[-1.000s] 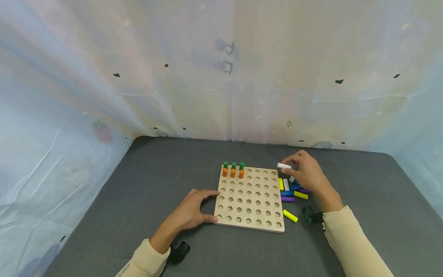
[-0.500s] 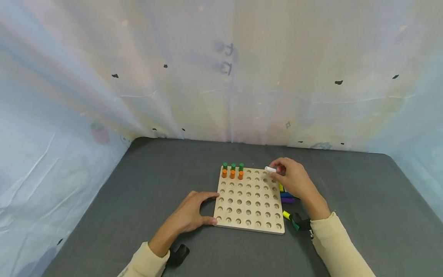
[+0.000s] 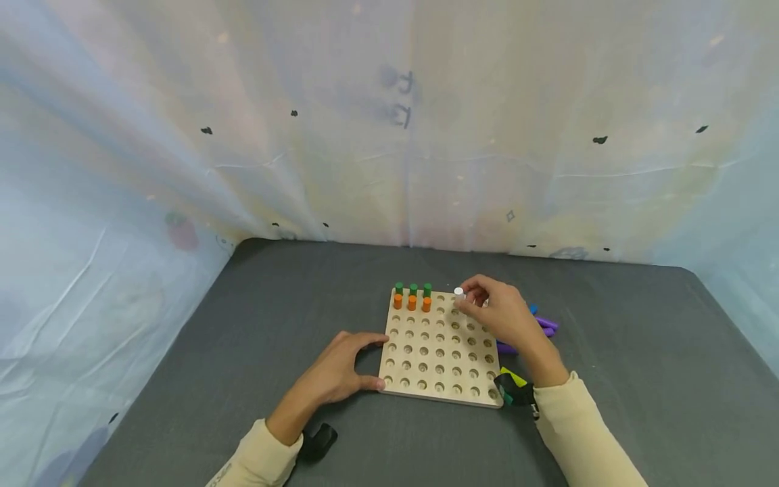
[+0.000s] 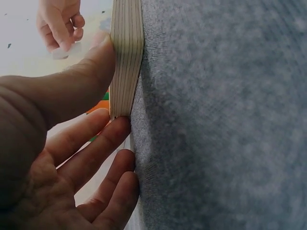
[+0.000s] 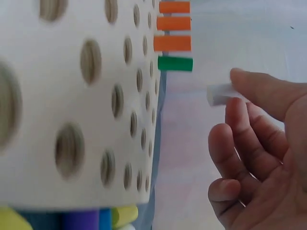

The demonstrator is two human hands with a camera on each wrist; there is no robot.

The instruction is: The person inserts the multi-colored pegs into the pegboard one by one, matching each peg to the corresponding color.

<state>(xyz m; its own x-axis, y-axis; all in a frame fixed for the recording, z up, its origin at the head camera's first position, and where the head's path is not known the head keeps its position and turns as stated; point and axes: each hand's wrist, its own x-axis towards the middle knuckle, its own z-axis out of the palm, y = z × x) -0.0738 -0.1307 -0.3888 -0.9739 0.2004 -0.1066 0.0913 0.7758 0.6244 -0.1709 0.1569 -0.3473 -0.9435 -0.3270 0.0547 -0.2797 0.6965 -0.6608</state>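
White peg [image 3: 459,293] above the far edge of the wooden board [image 3: 431,377], right of the green pegs [image 3: 413,289]. The right hand [image 3: 496,311], the nearer one, pinches it between thumb and fingers; the peg lies to the left of this grip, long axis roughly upright, clear of the holes. The left hand [image 3: 337,368], thumb and forefinger spread, touches the board's left edge. The peg is short, plain and cylindrical.

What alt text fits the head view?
A right hand pinches a white peg above a holed wooden board; the left hand touches its left edge. Three green pegs and three orange pegs stand in its far-left corner.
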